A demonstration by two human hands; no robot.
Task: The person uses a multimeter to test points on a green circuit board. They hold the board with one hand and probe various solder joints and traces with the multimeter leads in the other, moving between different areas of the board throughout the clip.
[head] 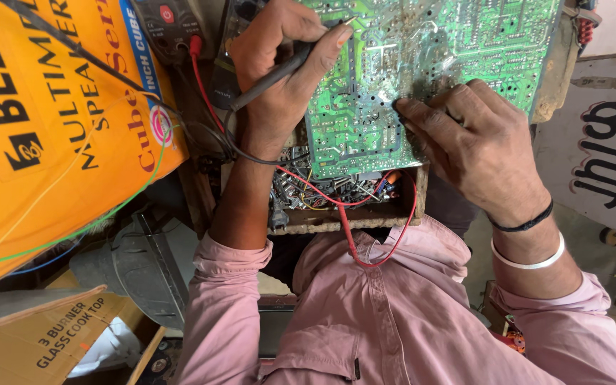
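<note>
A large green circuit board (422,64) stands tilted with its solder side toward me. My left hand (279,71) grips a black test probe (279,71) like a pen, with its metal tip touching the board near the top left. My right hand (475,146) presses its fingertips on the board's lower middle, where a second probe tip may be hidden under the fingers. A red lead (351,235) loops down over my pink shirt, and a black lead (240,146) curves under my left wrist. Both run toward a dark multimeter (172,25) at the top.
A big orange printed carton (44,128) fills the left side, with a green wire (108,214) across it. A wooden tray (336,217) of small parts sits under the board. A grey metal piece (140,264) and a brown carton (44,342) lie at lower left.
</note>
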